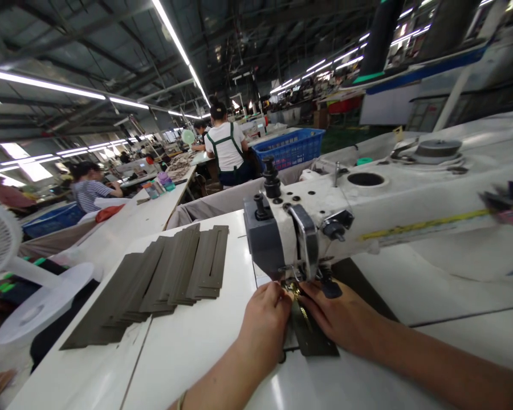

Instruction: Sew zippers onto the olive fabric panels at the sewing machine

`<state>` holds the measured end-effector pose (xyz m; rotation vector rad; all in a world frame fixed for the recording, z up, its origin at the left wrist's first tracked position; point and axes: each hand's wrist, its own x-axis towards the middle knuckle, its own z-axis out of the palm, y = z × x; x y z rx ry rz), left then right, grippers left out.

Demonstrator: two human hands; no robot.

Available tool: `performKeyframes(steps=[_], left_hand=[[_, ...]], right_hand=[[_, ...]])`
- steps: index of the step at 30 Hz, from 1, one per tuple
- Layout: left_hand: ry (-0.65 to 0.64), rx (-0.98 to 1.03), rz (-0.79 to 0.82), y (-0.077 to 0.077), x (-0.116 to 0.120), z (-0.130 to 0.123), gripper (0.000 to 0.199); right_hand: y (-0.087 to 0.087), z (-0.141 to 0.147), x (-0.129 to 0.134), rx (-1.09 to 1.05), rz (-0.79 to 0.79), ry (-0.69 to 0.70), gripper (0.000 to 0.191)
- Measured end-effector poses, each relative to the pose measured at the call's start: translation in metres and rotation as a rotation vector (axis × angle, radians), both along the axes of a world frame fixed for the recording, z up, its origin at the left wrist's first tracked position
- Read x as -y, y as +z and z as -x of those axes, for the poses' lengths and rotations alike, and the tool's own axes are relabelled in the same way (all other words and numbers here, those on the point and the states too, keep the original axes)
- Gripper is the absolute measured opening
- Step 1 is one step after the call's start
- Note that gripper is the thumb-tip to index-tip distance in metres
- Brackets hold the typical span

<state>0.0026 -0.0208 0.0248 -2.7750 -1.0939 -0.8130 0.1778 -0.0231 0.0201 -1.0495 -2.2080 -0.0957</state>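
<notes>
Grey panel (316, 341) under sewing machine (367, 199) head

Left hand (265, 316) is bunching its fingers narrowly beside gold zipper (303, 312). Right hand (346, 316) is resting its fingers on the panel. Pinching: cannot tell for either. Fanned stack (171, 273) is lying leftward on counter (188, 353).

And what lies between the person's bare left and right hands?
In the head view, part of a flat olive-grey panel with gold zipper teeth lies between the left hand and right hand.

No readable text; markings on sewing machine's (385, 202) yellow strip (425, 224) blurred.
</notes>
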Motion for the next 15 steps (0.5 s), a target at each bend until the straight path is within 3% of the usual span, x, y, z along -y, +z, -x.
performKeyframes(steps=[8,15], left_hand=[[-0.021,0.047,0.020,0.007,0.012,0.002,0.023],[-0.019,-0.046,-0.045,0.010,0.025,-0.002,0.026]], right_hand=[[-0.017,-0.002,-0.005,-0.011,-0.001,-0.234,0.020],[-0.009,0.011,-0.013,0.042,0.200,-0.392,0.022]])
